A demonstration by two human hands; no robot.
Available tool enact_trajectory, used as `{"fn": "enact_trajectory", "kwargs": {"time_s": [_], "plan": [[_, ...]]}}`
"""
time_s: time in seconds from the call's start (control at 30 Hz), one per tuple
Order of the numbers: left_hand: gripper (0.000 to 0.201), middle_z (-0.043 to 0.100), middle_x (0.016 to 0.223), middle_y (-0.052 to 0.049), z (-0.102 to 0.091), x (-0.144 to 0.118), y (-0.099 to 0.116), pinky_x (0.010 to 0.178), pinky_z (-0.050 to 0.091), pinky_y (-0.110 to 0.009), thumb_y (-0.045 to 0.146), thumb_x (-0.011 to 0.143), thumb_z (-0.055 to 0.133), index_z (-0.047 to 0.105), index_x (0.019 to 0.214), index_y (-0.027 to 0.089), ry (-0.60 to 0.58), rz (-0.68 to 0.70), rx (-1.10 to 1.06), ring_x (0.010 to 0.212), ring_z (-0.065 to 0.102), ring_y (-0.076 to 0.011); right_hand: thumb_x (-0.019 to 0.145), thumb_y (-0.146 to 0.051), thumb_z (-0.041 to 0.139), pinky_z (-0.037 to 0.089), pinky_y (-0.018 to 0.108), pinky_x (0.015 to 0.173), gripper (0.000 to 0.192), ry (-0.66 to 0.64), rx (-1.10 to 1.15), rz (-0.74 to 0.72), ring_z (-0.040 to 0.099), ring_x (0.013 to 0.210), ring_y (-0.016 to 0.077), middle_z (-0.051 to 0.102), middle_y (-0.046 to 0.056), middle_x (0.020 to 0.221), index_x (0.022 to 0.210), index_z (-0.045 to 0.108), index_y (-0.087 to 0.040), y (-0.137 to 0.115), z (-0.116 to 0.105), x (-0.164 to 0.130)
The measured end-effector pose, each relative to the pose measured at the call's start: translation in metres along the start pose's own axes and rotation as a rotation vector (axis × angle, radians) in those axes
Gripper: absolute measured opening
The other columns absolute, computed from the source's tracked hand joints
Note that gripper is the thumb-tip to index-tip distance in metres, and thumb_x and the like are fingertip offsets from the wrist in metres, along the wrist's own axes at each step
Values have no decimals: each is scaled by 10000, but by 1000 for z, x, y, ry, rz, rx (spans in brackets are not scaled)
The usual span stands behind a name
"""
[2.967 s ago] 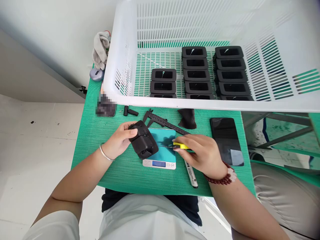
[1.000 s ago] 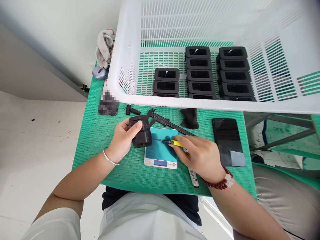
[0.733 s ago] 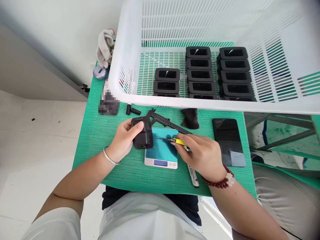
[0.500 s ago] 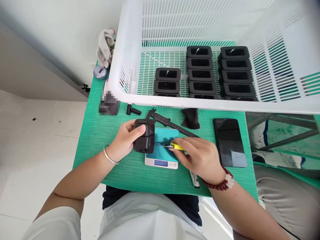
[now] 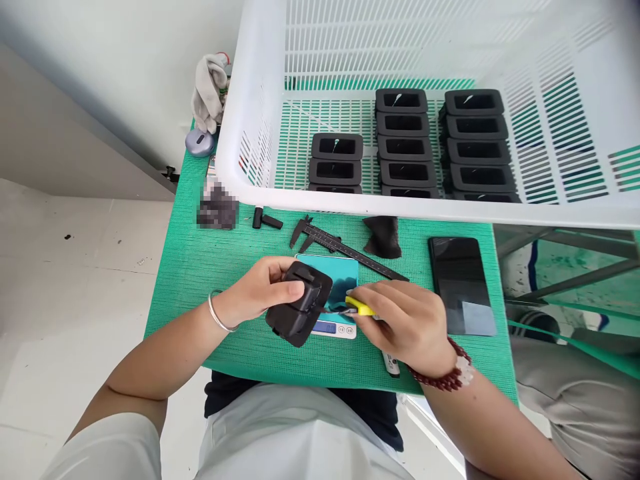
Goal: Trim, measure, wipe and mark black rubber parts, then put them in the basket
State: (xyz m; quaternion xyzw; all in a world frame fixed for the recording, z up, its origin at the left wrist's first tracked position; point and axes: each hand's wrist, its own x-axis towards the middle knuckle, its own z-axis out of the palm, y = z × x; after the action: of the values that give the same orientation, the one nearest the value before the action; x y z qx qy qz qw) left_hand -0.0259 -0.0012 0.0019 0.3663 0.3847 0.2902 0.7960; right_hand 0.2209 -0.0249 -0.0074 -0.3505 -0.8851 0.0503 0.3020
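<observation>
Head view, one entry per item.

- Left hand [image 5: 260, 293]: closed around the black part [image 5: 300, 303], thumb on its upper face; the part is held tilted, clear of the tabletop [image 5: 200, 267], over the near left corner of the scale [image 5: 327, 293].
- Right hand [image 5: 405, 323]: fingers pinched on a yellow tool [image 5: 360, 307]; its thin metal tip is directed left, at or just beside the part's right edge. Contact cannot be confirmed.
- Part, relative to the hands: inside the left grip, just left of the right fingertips, between the two hands.
- Risk, as judged: the tip could slip off the part's edge toward the left fingers, since they lie close behind it. The part could twist in the one-handed grip if pushed sideways. The scale could be knocked by the part's lower corner.
- Caliper [image 5: 345, 247]: beyond the hands, lying diagonally past the scale.
- Black scrap [image 5: 383, 237]: beyond the right hand.
- Phone [image 5: 463, 283]: right of the right hand, flat.
- Marker [image 5: 390, 363]: mostly hidden under the right hand.
- Basket [image 5: 230, 153]: beyond both hands, with rows of black parts [image 5: 405, 147] stacked inside.
- Glove [image 5: 207, 90]: far beyond the left hand.
</observation>
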Motion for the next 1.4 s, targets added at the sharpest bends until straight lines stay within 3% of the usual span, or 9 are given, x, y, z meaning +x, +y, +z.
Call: {"fn": "enact_trajectory", "kwargs": {"time_s": [0.13,0.33,0.5,0.67,0.83,1.03,1.2,1.4], "plan": [[548,630,651,-21,0,1,1,488,431,-189,597,582,833,681,784,111,-11,-4,-46,540,562,-93,890,-194,622,434,255,519,83,63,-65,103,608,572,132,679,22,687,961,587,-170,4,-1,-2],[542,630,669,-19,-1,3,2,493,452,-185,593,612,821,697,829,112,13,-37,-75,543,566,-89,930,-223,550,434,276,523,87,7,-23,-30,610,577,141,701,31,725,989,582,-168,0,0,-1],[569,634,661,-24,-2,3,2,470,429,-176,616,611,810,706,840,105,-8,-35,-93,528,561,-87,892,-207,632,417,260,510,90,80,-115,115,609,576,134,685,26,697,958,586,-166,3,-1,-2],[565,624,643,-20,-2,3,3,469,425,-185,629,614,800,692,812,110,-24,-41,-83,517,549,-91,961,-259,510,444,279,539,123,3,17,-37,616,588,138,704,35,738,982,587,-165,0,0,-1],[595,631,645,-32,-2,3,4,469,401,-191,648,590,801,703,817,108,-19,-55,-57,524,549,-99,908,-225,609,436,262,508,64,94,-94,122,618,565,134,695,19,697,960,600,-190,2,-1,0],[610,622,633,-28,-2,3,4,471,400,-196,677,582,787,684,788,112,-37,-76,-16,513,536,-97,940,-253,539,470,272,550,115,29,27,-4,636,599,143,720,37,751,994,606,-177,-2,0,0],[588,621,643,-29,-4,3,4,475,401,-199,668,631,763,672,807,114,-32,-48,-19,531,547,-106,890,-200,638,454,239,518,65,114,-105,212,639,582,135,716,29,721,948,613,-186,3,0,1],[458,641,710,-23,-5,4,-1,524,453,-201,561,750,728,653,894,133,-46,2,-68,590,613,-120,929,-256,599,446,242,508,67,32,29,165,641,575,128,705,16,696,927,616,-192,5,-1,1]]}}
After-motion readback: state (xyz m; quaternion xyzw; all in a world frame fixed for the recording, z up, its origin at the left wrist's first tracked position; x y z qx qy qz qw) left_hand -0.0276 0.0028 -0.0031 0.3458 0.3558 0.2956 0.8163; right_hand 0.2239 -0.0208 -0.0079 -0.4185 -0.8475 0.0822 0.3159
